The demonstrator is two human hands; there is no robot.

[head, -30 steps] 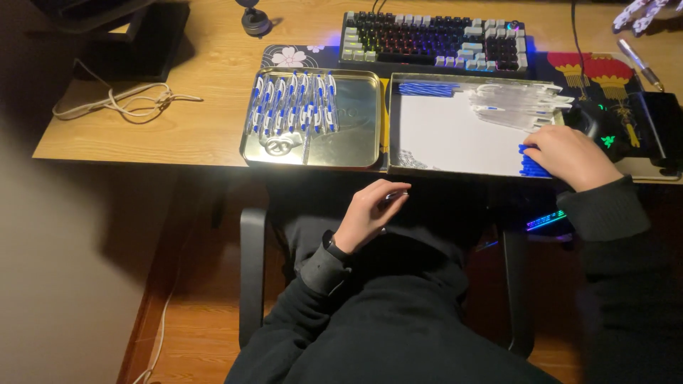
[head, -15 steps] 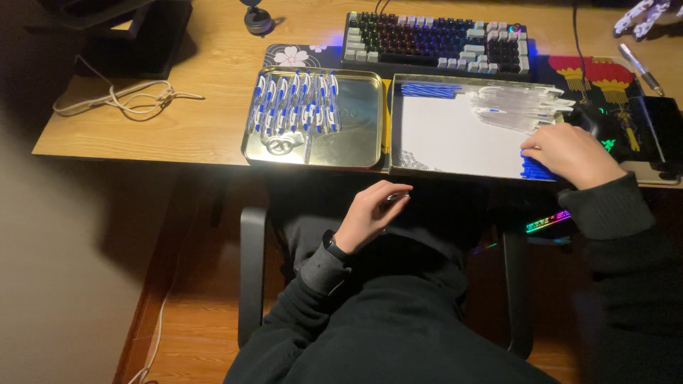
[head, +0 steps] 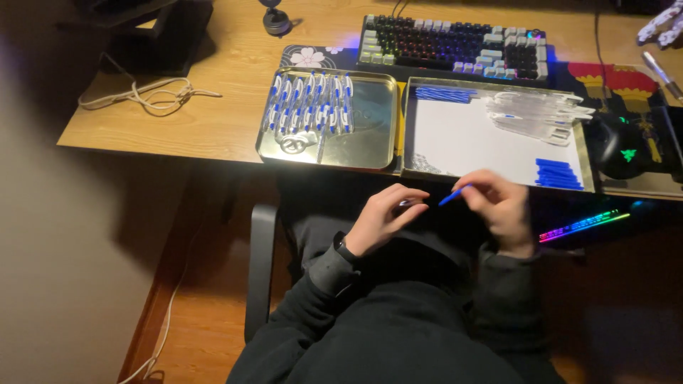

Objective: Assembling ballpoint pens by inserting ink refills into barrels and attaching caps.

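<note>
While pens [head: 310, 107] are lying in the left tray [head: 370, 146], the left hand [head: 384, 217] is curling, fingers together, on a small part, unclear. Right hand [head: 498, 206] is pinching a blue piece [head: 452, 195] below the white tray [head: 469, 142].

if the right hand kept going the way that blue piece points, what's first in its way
Probably the left hand: the right hand holds a small blue piece tipped down-left toward the left fingertips. Depth is unclear, but nothing else sits between them.
</note>
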